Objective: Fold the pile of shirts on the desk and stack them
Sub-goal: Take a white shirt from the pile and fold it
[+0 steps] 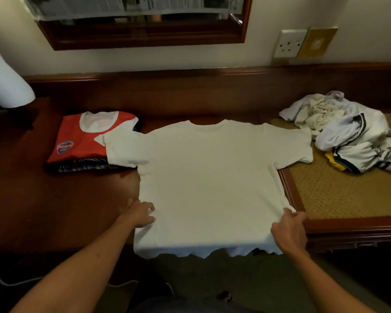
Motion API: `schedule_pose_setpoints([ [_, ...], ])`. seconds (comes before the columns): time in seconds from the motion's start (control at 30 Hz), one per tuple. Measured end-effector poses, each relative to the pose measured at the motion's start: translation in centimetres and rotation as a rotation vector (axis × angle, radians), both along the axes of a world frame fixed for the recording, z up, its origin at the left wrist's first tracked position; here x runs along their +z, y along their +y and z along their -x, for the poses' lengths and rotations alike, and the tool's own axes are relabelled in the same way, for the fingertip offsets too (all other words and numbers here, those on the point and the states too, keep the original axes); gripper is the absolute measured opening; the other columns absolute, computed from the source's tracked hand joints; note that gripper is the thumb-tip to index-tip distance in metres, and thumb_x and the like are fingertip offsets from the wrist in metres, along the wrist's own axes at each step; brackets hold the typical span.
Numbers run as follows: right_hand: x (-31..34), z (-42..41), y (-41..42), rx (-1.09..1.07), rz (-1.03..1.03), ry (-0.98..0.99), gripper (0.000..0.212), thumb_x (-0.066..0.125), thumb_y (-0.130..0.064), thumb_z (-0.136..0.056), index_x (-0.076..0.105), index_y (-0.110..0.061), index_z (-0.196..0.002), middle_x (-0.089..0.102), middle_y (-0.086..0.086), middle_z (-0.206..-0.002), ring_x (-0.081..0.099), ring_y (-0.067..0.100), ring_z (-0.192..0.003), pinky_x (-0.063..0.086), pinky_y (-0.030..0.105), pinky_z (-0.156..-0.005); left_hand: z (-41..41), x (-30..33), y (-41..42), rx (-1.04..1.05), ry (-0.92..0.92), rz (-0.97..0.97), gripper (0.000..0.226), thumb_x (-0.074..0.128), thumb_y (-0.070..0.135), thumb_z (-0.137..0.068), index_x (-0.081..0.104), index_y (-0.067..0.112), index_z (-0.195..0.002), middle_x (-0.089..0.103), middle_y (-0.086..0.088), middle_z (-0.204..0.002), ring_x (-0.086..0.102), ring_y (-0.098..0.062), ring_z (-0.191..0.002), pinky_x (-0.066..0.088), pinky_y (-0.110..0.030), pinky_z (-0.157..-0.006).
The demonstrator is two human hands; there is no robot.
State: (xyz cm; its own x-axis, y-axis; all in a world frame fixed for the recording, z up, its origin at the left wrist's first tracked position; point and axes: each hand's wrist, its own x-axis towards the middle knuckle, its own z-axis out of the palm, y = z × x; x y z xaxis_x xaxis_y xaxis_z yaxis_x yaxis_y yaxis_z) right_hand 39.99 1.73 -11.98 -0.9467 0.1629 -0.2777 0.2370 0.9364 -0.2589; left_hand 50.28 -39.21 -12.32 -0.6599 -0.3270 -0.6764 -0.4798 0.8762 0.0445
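A plain white T-shirt (208, 177) lies spread flat on the dark wooden desk (32, 199), collar away from me, hem hanging over the front edge. My left hand (140, 213) rests on the shirt's lower left side seam with fingers curled at the edge of the cloth. My right hand (289, 231) pinches the lower right side of the shirt near the hem. A folded stack (81, 143) with a red shirt on top sits at the left, under the white shirt's left sleeve. A loose pile of unfolded shirts (348, 132) lies at the right.
A woven rattan panel (339, 193) with a wooden frame forms the desk's right part. A white lampshade (5, 82) stands at the far left. A framed mirror (145, 32) and wall sockets (290, 42) are on the wall behind.
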Motion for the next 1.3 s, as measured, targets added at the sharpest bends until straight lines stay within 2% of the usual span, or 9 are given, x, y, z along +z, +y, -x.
schedule_pose_setpoints([
  [0.17,-0.7,-4.7,-9.6,0.050,0.242,-0.094,0.054,0.058,-0.022,-0.093,0.033,-0.020,-0.141,0.035,0.010,-0.137,0.056,0.027,-0.109,0.049,0.033,-0.085,4.4,0.4,-4.4,-0.279,0.258,0.179,0.032,0.051,0.036,-0.093,0.056,0.034,-0.125,0.054,-0.003,-0.127,0.045,-0.023,-0.121,0.040,-0.033,-0.097],
  [0.47,-5.2,-18.9,-25.7,-0.137,0.359,-0.037,0.015,0.060,-0.015,-0.088,0.047,-0.021,-0.086,0.051,-0.001,-0.084,0.053,0.020,-0.075,0.040,0.034,-0.066,11.5,0.3,-15.3,-0.853,0.302,0.163,0.058,0.057,0.017,-0.088,0.042,0.034,-0.142,0.034,0.003,-0.153,0.028,-0.022,-0.140,0.026,-0.043,-0.112],
  [0.53,-6.5,-22.1,-28.5,-0.129,0.325,-0.190,0.011,0.060,-0.022,-0.089,0.053,-0.018,-0.097,0.053,0.001,-0.098,0.056,0.022,-0.091,0.043,0.033,-0.077,12.2,-0.4,-17.1,-0.942,0.258,0.143,0.059,0.058,0.019,-0.086,0.040,0.034,-0.141,0.039,0.003,-0.149,0.037,-0.021,-0.135,0.032,-0.042,-0.107],
  [0.6,-7.3,-23.8,-31.0,-0.105,0.301,-0.346,0.039,0.061,-0.034,-0.090,0.053,-0.014,-0.121,0.050,0.004,-0.119,0.053,0.022,-0.112,0.041,0.030,-0.090,12.7,-0.8,-18.0,-0.997,0.281,0.126,0.055,0.058,0.020,-0.085,0.042,0.034,-0.136,0.047,0.004,-0.139,0.046,-0.022,-0.125,0.039,-0.040,-0.098],
  [0.67,-7.5,-23.9,-33.2,-0.185,0.333,-0.382,0.046,0.065,-0.042,-0.087,0.050,-0.016,-0.123,0.048,0.003,-0.121,0.051,0.020,-0.115,0.040,0.028,-0.087,13.0,-1.0,-18.2,-1.014,0.346,0.110,0.046,0.055,0.019,-0.086,0.048,0.032,-0.129,0.053,0.003,-0.128,0.053,-0.023,-0.115,0.042,-0.039,-0.088],
  [0.8,-7.6,-23.2,-35.9,-0.404,0.381,-0.234,0.018,0.066,-0.025,-0.086,0.051,-0.019,-0.094,0.049,0.001,-0.100,0.054,0.019,-0.095,0.038,0.029,-0.074,13.4,-1.6,-18.2,-1.008,0.446,0.065,0.029,0.053,0.013,-0.088,0.060,0.025,-0.114,0.062,-0.002,-0.113,0.060,-0.028,-0.100,0.047,-0.038,-0.076],
  [0.93,-7.8,-23.6,-36.3,-0.584,0.348,-0.040,0.017,0.063,-0.016,-0.088,0.070,-0.010,-0.102,0.067,0.009,-0.099,0.063,0.027,-0.093,0.037,0.028,-0.071,13.9,-2.0,-19.0,-0.888,0.518,-0.072,0.031,0.057,-0.001,-0.082,0.074,0.014,-0.103,0.071,-0.014,-0.102,0.065,-0.036,-0.094,0.054,-0.042,-0.078],
  [1.1,-6.8,-24.5,-35.0,-0.518,0.247,-0.015,0.008,0.062,-0.022,-0.084,0.057,-0.022,-0.078,0.065,0.002,-0.077,0.062,0.023,-0.071,0.047,0.037,-0.064,14.9,-2.1,-18.7,-0.796,0.503,-0.093,0.027,0.060,0.000,-0.081,0.076,0.012,-0.098,0.072,-0.011,-0.101,0.064,-0.031,-0.096,0.053,-0.039,-0.081],
  [1.3,-4.9,-24.8,-31.6,-0.395,0.275,0.005,0.013,0.059,-0.012,-0.090,0.066,-0.022,-0.095,0.062,-0.006,-0.084,0.058,0.007,-0.073,0.052,0.028,-0.069,16.5,-1.4,-16.8,-0.829,0.563,-0.063,0.021,0.057,0.000,-0.083,0.076,0.008,-0.084,0.070,-0.010,-0.084,0.059,-0.027,-0.083,0.054,-0.035,-0.067],
])
